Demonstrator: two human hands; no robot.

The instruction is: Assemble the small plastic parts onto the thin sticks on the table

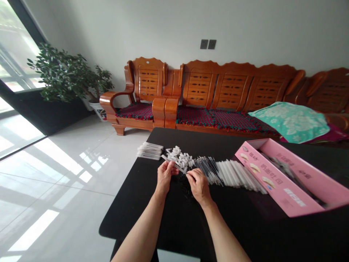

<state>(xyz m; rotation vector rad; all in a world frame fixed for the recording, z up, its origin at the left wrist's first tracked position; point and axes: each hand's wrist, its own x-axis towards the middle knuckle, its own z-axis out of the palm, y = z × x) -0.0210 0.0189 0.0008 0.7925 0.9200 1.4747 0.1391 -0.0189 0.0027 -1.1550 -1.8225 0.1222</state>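
Note:
My left hand (165, 175) is closed on a thin white pen barrel (174, 166) that sticks out to the right above the black table (141, 214). My right hand (198, 185) is pinched shut close to the barrel's end; what its fingertips hold is too small to make out. Just beyond the hands lies a heap of small white caps (182, 157). Right of it lie a row of dark refills (208, 168) and a row of white barrels (240, 175). A bundle of finished white pens (149, 150) lies at the far left.
An open pink cardboard box (289, 182) lies on the table at the right. Behind the table stand a wooden sofa (231, 91) and armchair (141, 94), with a green cloth (293, 122) on the sofa. A potted plant (65, 76) stands by the window. White tiled floor lies left.

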